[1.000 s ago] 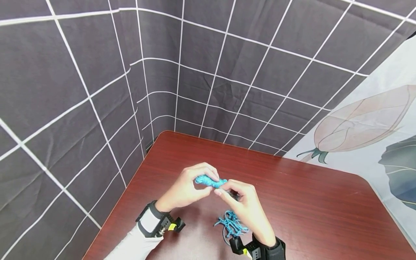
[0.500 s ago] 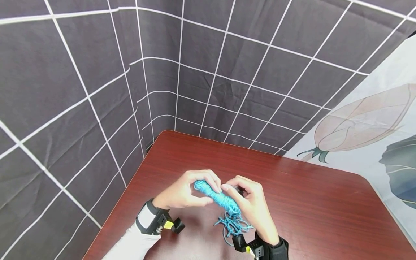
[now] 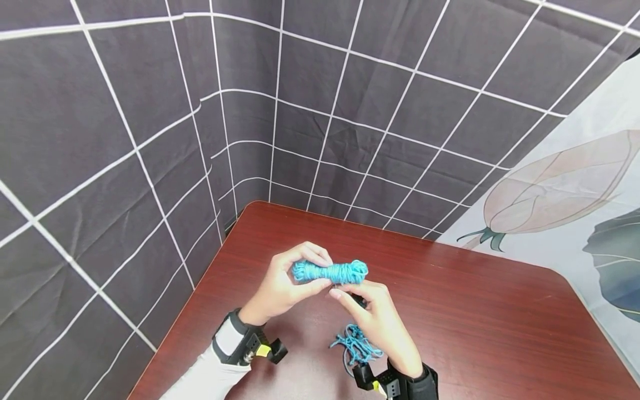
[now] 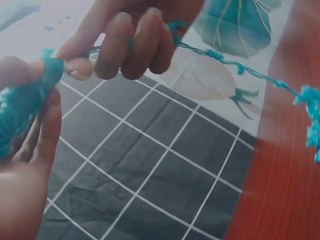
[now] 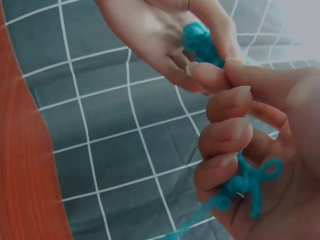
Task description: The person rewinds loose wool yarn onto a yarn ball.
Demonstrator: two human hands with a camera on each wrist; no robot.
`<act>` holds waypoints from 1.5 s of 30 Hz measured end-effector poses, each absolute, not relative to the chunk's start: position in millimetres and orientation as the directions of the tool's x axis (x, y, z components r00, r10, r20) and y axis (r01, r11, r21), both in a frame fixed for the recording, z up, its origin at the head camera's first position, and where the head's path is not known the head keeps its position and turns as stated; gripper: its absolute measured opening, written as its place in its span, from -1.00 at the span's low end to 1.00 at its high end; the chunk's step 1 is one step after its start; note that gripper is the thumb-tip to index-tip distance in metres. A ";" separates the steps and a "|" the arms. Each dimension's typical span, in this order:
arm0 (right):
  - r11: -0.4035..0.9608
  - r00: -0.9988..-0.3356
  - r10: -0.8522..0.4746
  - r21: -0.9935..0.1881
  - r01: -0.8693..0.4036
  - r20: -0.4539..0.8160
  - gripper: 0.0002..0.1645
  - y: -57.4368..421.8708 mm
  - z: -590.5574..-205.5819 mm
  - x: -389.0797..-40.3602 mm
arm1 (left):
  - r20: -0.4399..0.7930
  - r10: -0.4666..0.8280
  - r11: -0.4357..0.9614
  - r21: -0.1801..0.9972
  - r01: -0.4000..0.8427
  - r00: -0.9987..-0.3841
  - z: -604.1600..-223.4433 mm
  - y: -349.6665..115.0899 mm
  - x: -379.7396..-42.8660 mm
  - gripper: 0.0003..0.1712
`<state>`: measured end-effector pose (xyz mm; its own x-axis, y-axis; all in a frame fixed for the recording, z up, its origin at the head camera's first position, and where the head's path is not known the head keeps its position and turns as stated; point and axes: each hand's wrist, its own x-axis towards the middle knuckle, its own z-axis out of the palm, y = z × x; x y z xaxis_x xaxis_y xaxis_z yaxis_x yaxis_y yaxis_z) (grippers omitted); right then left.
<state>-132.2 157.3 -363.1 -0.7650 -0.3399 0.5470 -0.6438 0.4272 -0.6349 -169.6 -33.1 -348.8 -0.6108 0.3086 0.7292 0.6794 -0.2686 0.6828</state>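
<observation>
A wound skein of light-blue yarn (image 3: 340, 273) lies level above the table in the head view. My left hand (image 3: 289, 280) grips its left part between thumb and fingers. Just below the skein's right half is my right hand (image 3: 377, 311), its thumb and forefinger pinching near a thin strand. In the right wrist view, the other fingers of my right hand (image 5: 225, 135) curl over a knotted length of yarn (image 5: 240, 185). From that hand a knotted strand (image 4: 240, 65) runs to the right in the left wrist view. Fingers hide part of the skein.
A loose tangle of blue yarn (image 3: 357, 344) lies on the reddish-brown table (image 3: 490, 311), below my right hand. Behind the table hang a dark grey cloth (image 3: 340, 139) with white grid lines and a white cloth (image 3: 565, 250) printed with plants.
Half a second ago the skein's right end tilted down over the tangle; now it is level and higher. My left hand has risen slightly, and my right hand has moved slightly left and below the skein.
</observation>
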 end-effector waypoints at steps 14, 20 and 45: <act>0.478 -0.826 -0.235 -0.679 -0.558 0.513 -0.96 162.2 -354.4 -128.2 | 0.689 0.413 -0.040 0.666 0.744 -0.595 -349.5 -31.6 -171.8 -0.73; 0.490 -0.800 -0.187 -0.651 -0.580 0.571 -0.90 159.3 -338.4 -122.9 | 0.663 0.578 -0.126 0.648 0.751 -0.475 -345.2 -33.7 -172.3 -0.76; 0.430 -0.767 -0.353 -0.635 -0.642 0.536 -0.89 152.1 -361.8 -132.4 | 0.747 0.310 -0.313 0.665 0.678 -0.588 -346.1 -37.1 -171.3 -0.69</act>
